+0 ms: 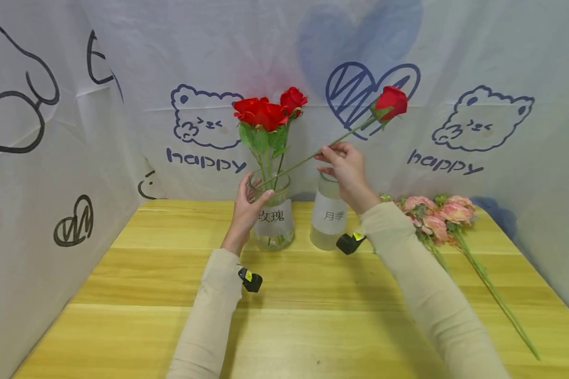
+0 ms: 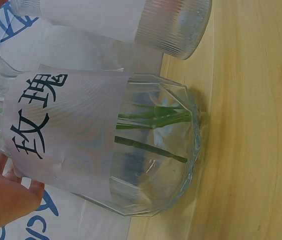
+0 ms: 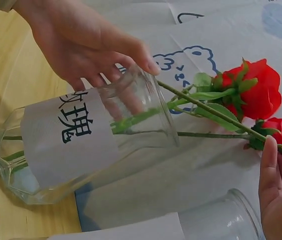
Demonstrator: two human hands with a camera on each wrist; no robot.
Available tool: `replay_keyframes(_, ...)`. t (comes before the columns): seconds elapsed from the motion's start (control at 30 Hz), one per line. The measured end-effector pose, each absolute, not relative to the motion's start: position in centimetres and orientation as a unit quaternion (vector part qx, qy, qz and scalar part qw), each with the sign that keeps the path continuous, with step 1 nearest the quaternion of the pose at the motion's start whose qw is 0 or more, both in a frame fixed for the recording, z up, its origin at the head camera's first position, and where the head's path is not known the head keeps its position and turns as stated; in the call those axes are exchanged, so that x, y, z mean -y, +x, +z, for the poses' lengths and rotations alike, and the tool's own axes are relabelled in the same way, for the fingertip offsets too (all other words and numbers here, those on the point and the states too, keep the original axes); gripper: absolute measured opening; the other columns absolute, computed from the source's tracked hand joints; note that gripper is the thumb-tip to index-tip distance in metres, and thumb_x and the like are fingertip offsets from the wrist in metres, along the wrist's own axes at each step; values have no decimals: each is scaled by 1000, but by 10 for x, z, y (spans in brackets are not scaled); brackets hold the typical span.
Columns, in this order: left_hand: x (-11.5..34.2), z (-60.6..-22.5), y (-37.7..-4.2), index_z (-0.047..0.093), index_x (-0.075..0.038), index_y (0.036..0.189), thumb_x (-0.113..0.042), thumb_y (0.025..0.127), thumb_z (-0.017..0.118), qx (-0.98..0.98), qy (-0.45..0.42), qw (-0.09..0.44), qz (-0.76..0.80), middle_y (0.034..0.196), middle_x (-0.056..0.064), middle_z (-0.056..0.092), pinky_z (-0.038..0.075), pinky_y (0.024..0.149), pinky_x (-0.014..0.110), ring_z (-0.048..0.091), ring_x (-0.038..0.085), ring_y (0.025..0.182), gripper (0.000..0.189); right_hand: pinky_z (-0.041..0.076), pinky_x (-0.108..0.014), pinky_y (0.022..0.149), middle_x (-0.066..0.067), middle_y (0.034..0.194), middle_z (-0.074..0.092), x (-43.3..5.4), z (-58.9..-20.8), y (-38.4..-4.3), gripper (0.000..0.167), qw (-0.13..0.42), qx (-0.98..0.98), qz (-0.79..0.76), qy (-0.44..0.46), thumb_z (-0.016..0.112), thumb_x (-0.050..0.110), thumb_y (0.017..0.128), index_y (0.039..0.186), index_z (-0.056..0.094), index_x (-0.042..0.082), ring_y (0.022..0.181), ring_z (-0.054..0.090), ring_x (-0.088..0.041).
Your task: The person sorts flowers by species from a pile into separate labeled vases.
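My left hand (image 1: 249, 210) grips the neck of a clear glass vase (image 3: 145, 130), thumb at the rim and fingers behind the glass. The vase has a white paper label with two dark characters, and red roses (image 1: 265, 113) with green leaves stand in it. Their stem ends (image 2: 165, 117) show through the lower glass. My right hand (image 1: 348, 171) pinches the stem of a single red rose (image 1: 392, 103). That rose slants up to the right, and its stem's lower end reaches the vase mouth. Its bloom is outside the right wrist view.
A second labelled glass vase (image 1: 326, 234) stands to the right, partly behind my right hand. Pink flowers (image 1: 436, 218) with long green stems lie at the table's right. A white cloth (image 1: 284, 42) with blue drawings hangs behind the wooden table (image 1: 284, 326).
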State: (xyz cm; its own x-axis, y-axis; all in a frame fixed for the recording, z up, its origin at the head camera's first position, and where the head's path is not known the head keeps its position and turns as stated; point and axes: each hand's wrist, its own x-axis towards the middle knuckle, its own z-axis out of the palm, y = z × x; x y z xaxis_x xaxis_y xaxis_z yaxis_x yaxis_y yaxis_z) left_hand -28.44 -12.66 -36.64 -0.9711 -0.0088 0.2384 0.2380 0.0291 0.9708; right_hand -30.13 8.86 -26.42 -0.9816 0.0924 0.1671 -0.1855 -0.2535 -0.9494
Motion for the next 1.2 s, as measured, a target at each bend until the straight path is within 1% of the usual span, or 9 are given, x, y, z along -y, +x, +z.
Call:
replay_keyframes(0.1,126,-366,-285,18,-18,155,-31,91,66,712,-82,89,-691,152,4,35,26,111,47,29,28,138,81,56,-22,65,-7,93,63,-86,-264,-301,7,93,613,783,46,59,1,95,95,53,6,77,65,-12)
replay_keyframes(0.23,125,-367,-285,17,-18,155,-31,91,65,712,-83,88,-691,152,5,34,26,112,47,29,29,138,81,56,-23,63,-12,99,64,-83,-262,-300,8,100,627,770,62,61,1,94,97,55,5,78,65,-12)
replay_keyframes(0.37,125,-367,-285,17,-17,155,-30,92,65,713,-81,88,-690,152,5,34,27,111,48,30,30,138,80,55,-22,61,-10,97,65,-79,-259,-298,8,107,656,743,79,63,4,93,100,58,3,78,65,-13)
replay_keyframes(0.43,125,-368,-285,18,-16,155,-29,91,66,713,-78,90,-691,152,5,35,28,111,47,30,30,138,80,55,-22,60,-7,94,65,-76,-259,-298,12,107,678,722,89,63,7,94,103,60,0,79,64,-12)
replay_keyframes(0.53,124,-369,-285,18,-15,154,-27,91,66,711,-76,93,-693,152,6,35,28,111,46,31,30,137,80,55,-23,61,-10,95,67,-70,-257,-298,20,110,706,690,116,62,9,95,108,62,-5,80,63,-13)
replay_keyframes(0.67,124,-369,-285,18,-15,154,-27,91,67,707,-75,94,-697,152,7,35,29,111,45,31,31,137,81,55,-26,63,-16,101,67,-60,-254,-299,24,110,748,637,154,61,12,96,111,64,-6,84,63,-17)
replay_keyframes(0.8,124,-369,-286,17,-16,155,-28,91,66,706,-76,91,-698,153,9,34,29,111,46,30,31,138,81,56,-29,67,-17,107,67,-50,-247,-302,27,82,794,573,187,61,14,96,115,65,-4,91,64,-25)
replay_keyframes(0.93,124,-368,-287,18,-19,155,-29,91,67,706,-77,89,-699,153,10,33,29,110,46,31,30,137,80,56,-30,68,-17,105,68,-41,-243,-306,26,52,834,507,210,61,13,96,115,66,-4,90,65,-30)
replay_keyframes(1.2,125,-368,-286,18,-16,155,-29,92,66,702,-81,93,-701,152,10,34,30,110,46,32,32,137,80,53,-26,62,-12,98,69,-23,-240,-307,24,47,885,421,194,62,18,96,111,69,0,82,66,-27)
